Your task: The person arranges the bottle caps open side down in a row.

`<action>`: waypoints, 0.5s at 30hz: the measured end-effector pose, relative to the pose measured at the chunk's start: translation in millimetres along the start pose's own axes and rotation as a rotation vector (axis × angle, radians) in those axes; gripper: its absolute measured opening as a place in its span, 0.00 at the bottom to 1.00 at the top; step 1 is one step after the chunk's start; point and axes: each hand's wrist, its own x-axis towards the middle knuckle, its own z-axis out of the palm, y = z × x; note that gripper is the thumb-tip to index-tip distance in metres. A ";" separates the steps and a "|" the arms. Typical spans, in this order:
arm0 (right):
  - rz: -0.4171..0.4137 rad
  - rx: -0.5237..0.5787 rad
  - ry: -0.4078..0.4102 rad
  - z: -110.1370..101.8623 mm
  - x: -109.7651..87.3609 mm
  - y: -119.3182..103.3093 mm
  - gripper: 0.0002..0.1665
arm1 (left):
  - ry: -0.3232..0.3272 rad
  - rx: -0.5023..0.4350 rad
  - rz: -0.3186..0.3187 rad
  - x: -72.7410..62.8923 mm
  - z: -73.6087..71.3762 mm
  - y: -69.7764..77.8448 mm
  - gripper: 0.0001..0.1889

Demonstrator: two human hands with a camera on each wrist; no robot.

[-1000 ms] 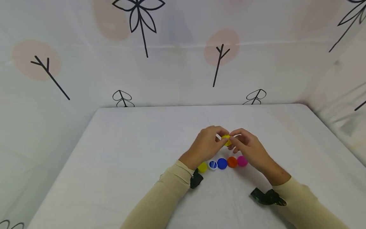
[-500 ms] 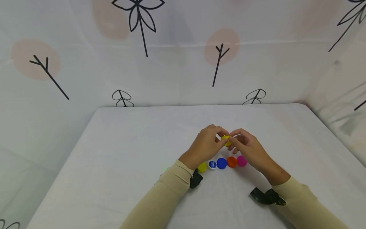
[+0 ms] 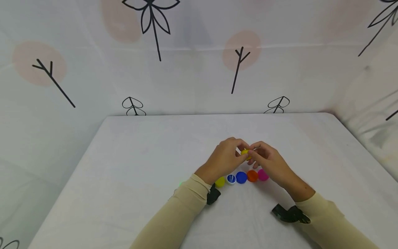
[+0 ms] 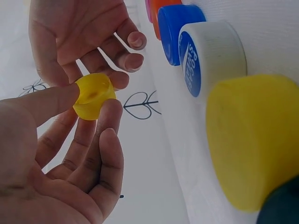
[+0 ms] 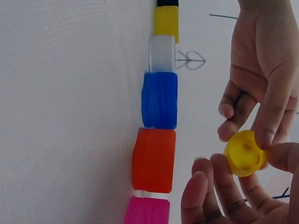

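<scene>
A small yellow bottle cap (image 3: 245,153) is held up between both hands, above and behind a row of caps. My left hand (image 3: 221,158) pinches it between thumb and fingers. From the other side my right hand (image 3: 271,159) grips it with thumb and fingertips. In the left wrist view, the hollow inside of this yellow cap (image 4: 92,95) shows. Below the hands, the row runs from a larger yellow cap (image 3: 220,182) through a white cap with a blue label (image 3: 231,179), a blue cap (image 3: 241,177) and an orange cap (image 3: 252,176) to a pink cap (image 3: 263,175).
A white cloth covers the table (image 3: 149,148), with a patterned white sheet (image 3: 192,79) behind it. Dark straps hang at both wrists, the left strap (image 3: 213,194) close by the larger yellow cap. A sliver of green (image 3: 181,184) peeks out beyond the left sleeve.
The held yellow cap has tipped slightly, so less of its round face shows. Both hands have sunk a little. The caps in the row stay put.
</scene>
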 end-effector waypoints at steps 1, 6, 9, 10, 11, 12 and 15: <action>0.001 0.002 -0.003 0.0 0.0 0.3 0.20 | -0.002 0.001 0.001 0.2 0.5 -0.3 0.12; -0.004 0.010 -0.010 -0.1 0.0 1.5 0.19 | -0.001 0.003 0.013 0.4 1.4 -1.5 0.12; -0.018 0.009 -0.001 0.2 0.0 1.6 0.19 | 0.002 -0.005 0.013 0.3 1.1 -2.0 0.12; -0.023 0.008 0.004 0.3 -0.1 1.5 0.18 | 0.003 -0.009 0.014 0.2 1.0 -2.1 0.12; -0.029 0.006 0.008 0.4 -0.2 1.3 0.18 | 0.004 -0.012 0.014 0.2 0.9 -2.0 0.12; -0.034 0.003 0.013 0.3 -0.3 1.3 0.18 | 0.006 -0.014 0.016 -0.1 0.7 -1.9 0.12; -0.047 -0.010 0.025 -0.6 -0.7 1.2 0.17 | 0.007 -0.022 0.029 -0.5 0.1 -1.8 0.12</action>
